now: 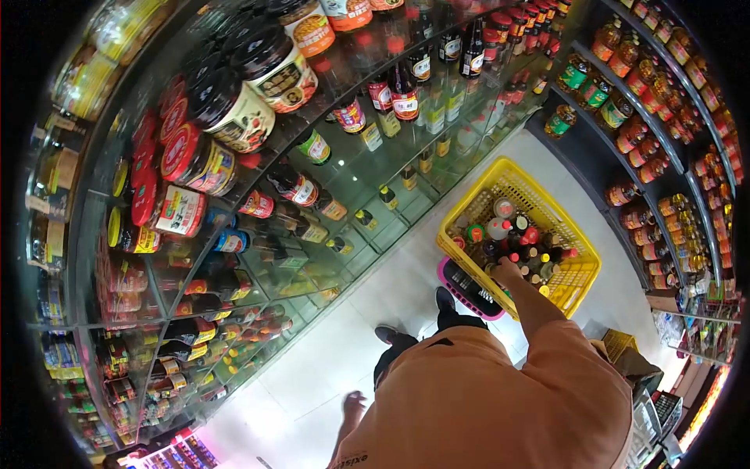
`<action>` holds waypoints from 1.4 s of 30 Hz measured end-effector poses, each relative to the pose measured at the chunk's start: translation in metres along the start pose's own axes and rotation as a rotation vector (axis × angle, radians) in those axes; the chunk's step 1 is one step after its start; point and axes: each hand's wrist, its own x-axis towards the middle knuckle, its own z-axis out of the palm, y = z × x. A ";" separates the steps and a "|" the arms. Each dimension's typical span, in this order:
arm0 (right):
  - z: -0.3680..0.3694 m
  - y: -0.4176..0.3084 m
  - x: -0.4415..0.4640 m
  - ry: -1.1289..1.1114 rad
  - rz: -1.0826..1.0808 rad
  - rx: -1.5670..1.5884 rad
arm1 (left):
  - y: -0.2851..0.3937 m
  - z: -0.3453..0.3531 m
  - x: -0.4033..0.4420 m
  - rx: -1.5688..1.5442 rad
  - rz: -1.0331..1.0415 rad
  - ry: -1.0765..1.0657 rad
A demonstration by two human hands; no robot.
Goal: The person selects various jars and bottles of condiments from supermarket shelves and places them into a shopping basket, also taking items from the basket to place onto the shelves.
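Observation:
A yellow plastic basket (574,234) stands on the floor ahead of me, with several bottles (531,254) upright in it, their caps red, white, green and gold. My right hand (508,270) reaches over the near side of the basket, its fingers closed at the top of a bottle among the others. That bottle is mostly hidden by the hand and its neighbours. Low beside my body hangs my left hand (354,404), fingers loosely bent and apart, holding nothing.
Glass shelves (375,203) of jars and sauce bottles run along my left. Dark shelves (594,141) with oil bottles curve along the right. A black basket with a pink rim (461,288) sits against the yellow one. Another yellow crate (617,344) is at right.

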 end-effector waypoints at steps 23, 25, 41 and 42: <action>-0.312 -0.163 -0.197 0.197 -0.310 0.531 | 0.372 0.050 -0.014 -0.152 0.515 0.065; -0.323 -0.197 -0.214 0.089 -0.396 0.791 | 0.427 0.058 -0.034 -0.175 0.627 -0.021; -0.111 -0.432 -0.301 -0.627 -0.586 0.828 | 0.279 -0.048 -0.110 -0.563 0.620 -0.007; -0.092 -0.441 -0.303 -0.644 -0.598 0.805 | 0.257 -0.054 -0.116 -0.583 0.621 0.017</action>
